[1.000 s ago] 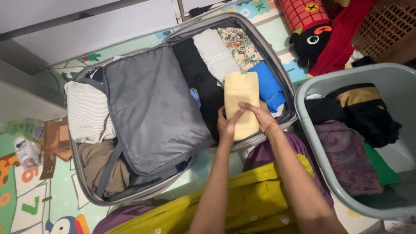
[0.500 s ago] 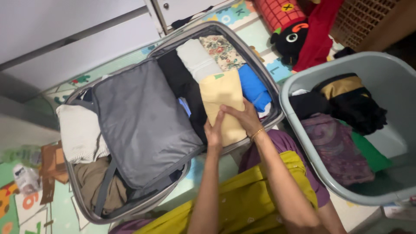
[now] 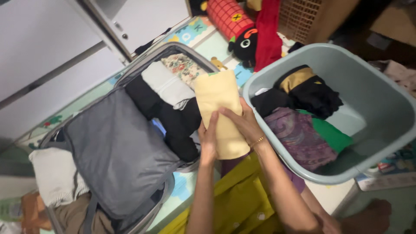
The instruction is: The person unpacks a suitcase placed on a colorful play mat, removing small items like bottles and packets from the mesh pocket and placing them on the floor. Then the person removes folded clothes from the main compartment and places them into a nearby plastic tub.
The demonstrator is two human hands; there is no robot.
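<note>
A folded pale yellow cloth (image 3: 219,108) lies across the right side of an open grey suitcase (image 3: 117,151). My left hand (image 3: 209,136) grips its near left edge. My right hand (image 3: 243,123), with a thin gold bangle at the wrist, presses on its near right part. In the suitcase I see rolled black clothes (image 3: 173,121), a white roll (image 3: 167,86) and a floral piece (image 3: 184,67). A grey zipped divider covers the suitcase's other half.
A grey plastic tub (image 3: 381,91) at the right holds black, purple and green clothes. A red and black plush toy (image 3: 245,32) lies beyond. White cupboard doors (image 3: 65,39) stand at the far left. Yellow fabric (image 3: 234,203) covers my lap.
The view has shifted, so suitcase and tub sit further left. Both hands stay on the yellow cloth, which now hides the blue piece seen beside it earlier.
</note>
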